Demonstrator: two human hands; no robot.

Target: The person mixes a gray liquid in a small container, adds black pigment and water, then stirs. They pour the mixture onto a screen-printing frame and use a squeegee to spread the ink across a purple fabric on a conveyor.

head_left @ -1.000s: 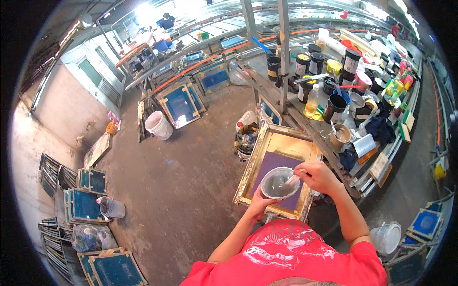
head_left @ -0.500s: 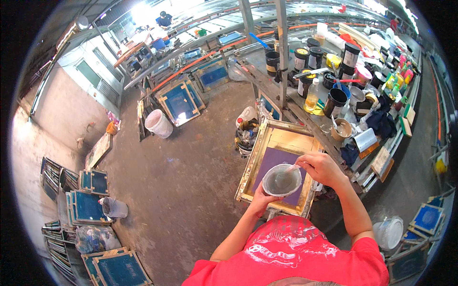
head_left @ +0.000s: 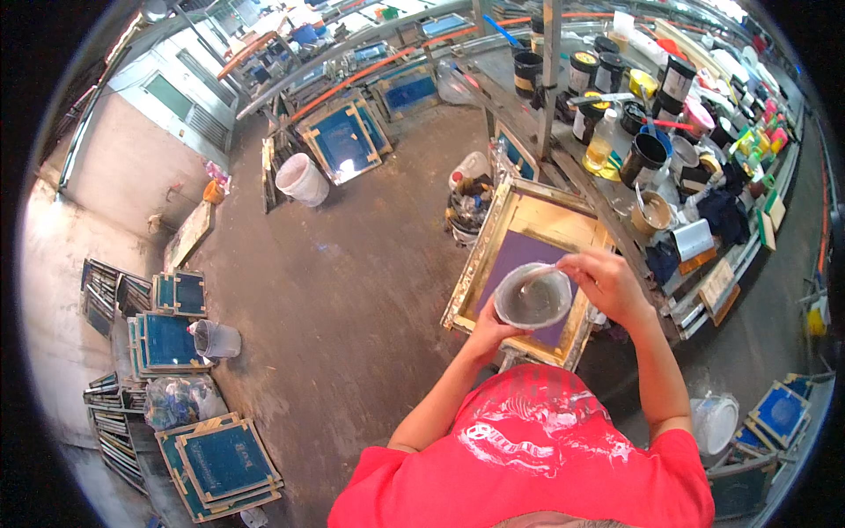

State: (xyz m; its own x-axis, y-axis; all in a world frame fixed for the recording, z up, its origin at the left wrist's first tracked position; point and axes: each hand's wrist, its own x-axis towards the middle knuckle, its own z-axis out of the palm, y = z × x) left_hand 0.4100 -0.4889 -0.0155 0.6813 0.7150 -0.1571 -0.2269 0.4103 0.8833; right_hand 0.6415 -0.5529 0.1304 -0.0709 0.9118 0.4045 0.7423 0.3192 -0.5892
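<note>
My left hand (head_left: 493,327) grips a translucent plastic bowl (head_left: 541,308) from its left underside; the bowl holds a greyish, semi-clear substance. My right hand (head_left: 598,282) pinches a pale stirring stick (head_left: 535,278) whose lower end is inside the bowl. Beneath the bowl lies a screen-printing frame (head_left: 468,297) with a worn pale border, yellowish inner edges and a purple mesh (head_left: 510,248).
A bench to the right holds several black ink tubs (head_left: 644,161), a bottle of yellow liquid (head_left: 598,147) and cloths. A white bucket (head_left: 301,180) stands on the floor (head_left: 334,290). Blue screen frames (head_left: 222,464) lean along the left wall.
The view has shifted, with the bench and bowl now appearing farther right and higher. My right hand has moved the stick within the bowl.
</note>
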